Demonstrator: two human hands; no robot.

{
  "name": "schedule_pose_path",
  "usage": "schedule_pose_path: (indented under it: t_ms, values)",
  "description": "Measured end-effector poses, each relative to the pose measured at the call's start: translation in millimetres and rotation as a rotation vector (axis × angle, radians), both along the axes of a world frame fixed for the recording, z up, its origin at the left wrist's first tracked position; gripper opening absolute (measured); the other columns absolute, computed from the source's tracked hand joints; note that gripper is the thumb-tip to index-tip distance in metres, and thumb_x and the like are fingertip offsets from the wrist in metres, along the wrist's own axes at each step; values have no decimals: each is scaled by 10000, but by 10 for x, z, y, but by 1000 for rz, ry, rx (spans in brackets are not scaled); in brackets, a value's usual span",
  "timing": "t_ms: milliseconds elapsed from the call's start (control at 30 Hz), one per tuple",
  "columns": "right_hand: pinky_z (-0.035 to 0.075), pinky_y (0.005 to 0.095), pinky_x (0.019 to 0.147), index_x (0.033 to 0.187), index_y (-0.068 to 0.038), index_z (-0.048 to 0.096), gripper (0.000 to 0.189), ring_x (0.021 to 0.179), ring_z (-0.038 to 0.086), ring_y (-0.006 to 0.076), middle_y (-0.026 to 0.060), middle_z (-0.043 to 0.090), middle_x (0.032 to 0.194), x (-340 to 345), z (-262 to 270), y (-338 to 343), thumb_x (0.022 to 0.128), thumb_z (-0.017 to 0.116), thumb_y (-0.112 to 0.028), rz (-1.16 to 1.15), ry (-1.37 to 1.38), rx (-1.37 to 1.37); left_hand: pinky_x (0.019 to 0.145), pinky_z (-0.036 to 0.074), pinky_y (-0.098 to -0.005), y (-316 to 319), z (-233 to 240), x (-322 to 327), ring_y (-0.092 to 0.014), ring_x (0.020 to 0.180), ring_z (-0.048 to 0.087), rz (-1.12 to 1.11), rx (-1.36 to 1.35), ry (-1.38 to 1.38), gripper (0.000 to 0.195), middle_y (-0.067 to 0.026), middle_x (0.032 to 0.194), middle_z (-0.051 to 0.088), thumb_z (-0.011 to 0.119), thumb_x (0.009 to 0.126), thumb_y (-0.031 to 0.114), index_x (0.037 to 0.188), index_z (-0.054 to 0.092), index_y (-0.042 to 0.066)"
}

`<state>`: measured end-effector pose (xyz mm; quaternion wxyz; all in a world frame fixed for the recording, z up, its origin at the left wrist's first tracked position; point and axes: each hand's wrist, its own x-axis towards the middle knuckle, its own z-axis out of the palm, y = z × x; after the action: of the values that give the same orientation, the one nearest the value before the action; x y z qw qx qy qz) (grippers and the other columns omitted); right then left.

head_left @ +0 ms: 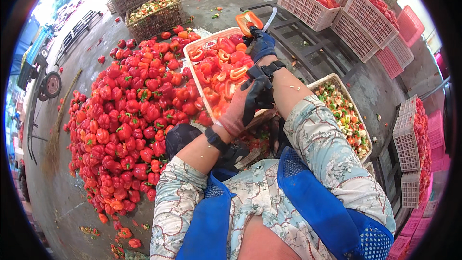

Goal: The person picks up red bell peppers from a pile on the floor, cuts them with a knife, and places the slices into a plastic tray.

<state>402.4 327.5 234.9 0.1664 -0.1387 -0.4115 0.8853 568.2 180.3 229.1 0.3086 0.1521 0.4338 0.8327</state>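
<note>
My right hand (262,43), in a dark blue glove, holds up a cut-open orange-red bell pepper (249,21) and a tool with a pale, curved end (270,18); most of the tool is hidden. Below it, my left hand (249,101), in a pink and black glove, reaches to the black device (258,72) strapped on my right wrist. Whether its fingers grip the device is unclear. Beneath both hands is a pale plastic crate (202,85) of cut red and orange peppers (220,65). A large heap of whole red bell peppers (126,122) lies left of it.
A crate of pepper cores and scraps (366,141) stands right of my knees. Black metal frames (306,39) lie beyond it, near stacked crates of red peppers (310,12). Scrap crates (155,23) stand at the upper left. A broom (59,130) and a wheeled cart (50,85) are far left.
</note>
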Motion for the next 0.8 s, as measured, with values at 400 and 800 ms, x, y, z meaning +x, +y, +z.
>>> schedule_pose_path:
  t_ms: [400,800]
  values:
    - [529,318,759,1128,-71,632,336,793,664,161,96,681,850,144,-68,-331,815,707,-165,-264,352,1319,736,562,-370,-130,-142,-88,-223,788,675,-112,156,-227,416,-81,829,659,535,960,451,1102,593,64]
    - [454,258,497,1103,50,594,374,650,605,178,106,629,797,473,-271,254,912,607,-272,699,-98,-618,583,507,-256,-361,-61,-255,-122,682,634,275,-243,222,225,-59,848,663,589,964,226,1052,640,26]
